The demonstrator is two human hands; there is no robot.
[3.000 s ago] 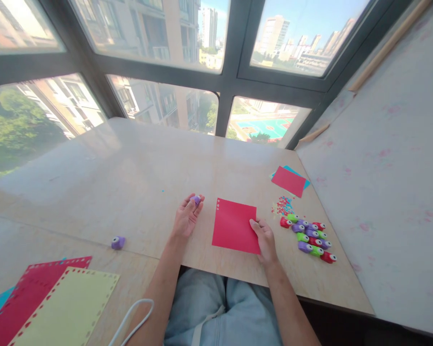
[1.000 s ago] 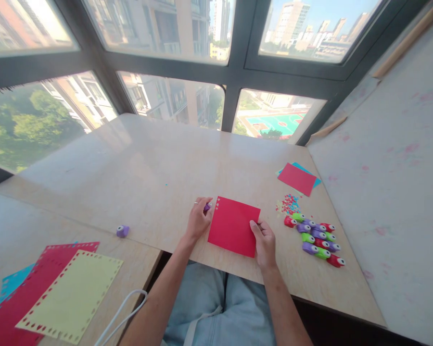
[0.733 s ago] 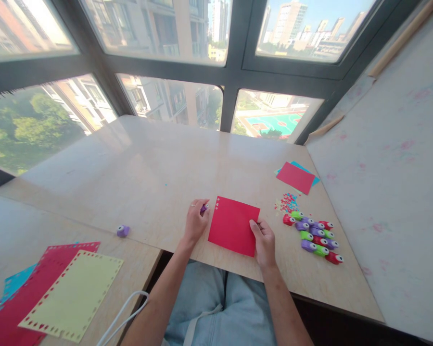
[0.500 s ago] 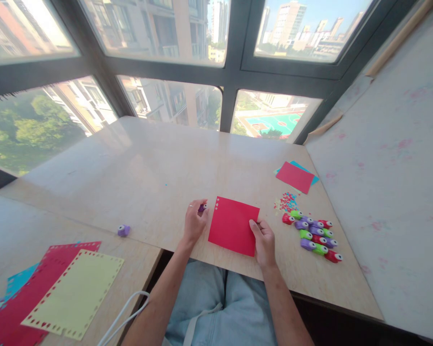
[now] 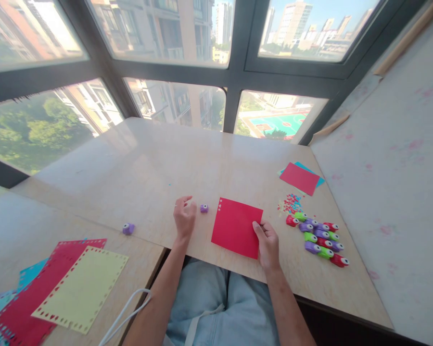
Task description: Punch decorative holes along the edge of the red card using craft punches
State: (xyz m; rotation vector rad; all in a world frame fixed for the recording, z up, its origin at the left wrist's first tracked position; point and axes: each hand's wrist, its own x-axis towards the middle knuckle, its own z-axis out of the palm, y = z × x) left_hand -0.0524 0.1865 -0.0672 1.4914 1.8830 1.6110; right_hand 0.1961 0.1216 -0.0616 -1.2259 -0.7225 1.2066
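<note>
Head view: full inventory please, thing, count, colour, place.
red paper square: 1, red, table centre, holes along its far left edge
small punch: 1, purple, on table just left of the red square
second small punch: 1, purple, near the table's left front edge
row of punches: about ten, red, green and purple, right of the square
punched scraps: small heap, mixed colours, beyond the row
paper stack: red sheet over blue, far right
bordered sheets: yellow over red over blue, lower left table
white cord: 1, bottom edge
table: 1, light wood
left hand: open, beside the small punch, not touching it
right hand: grip on the square's near right corner
</note>
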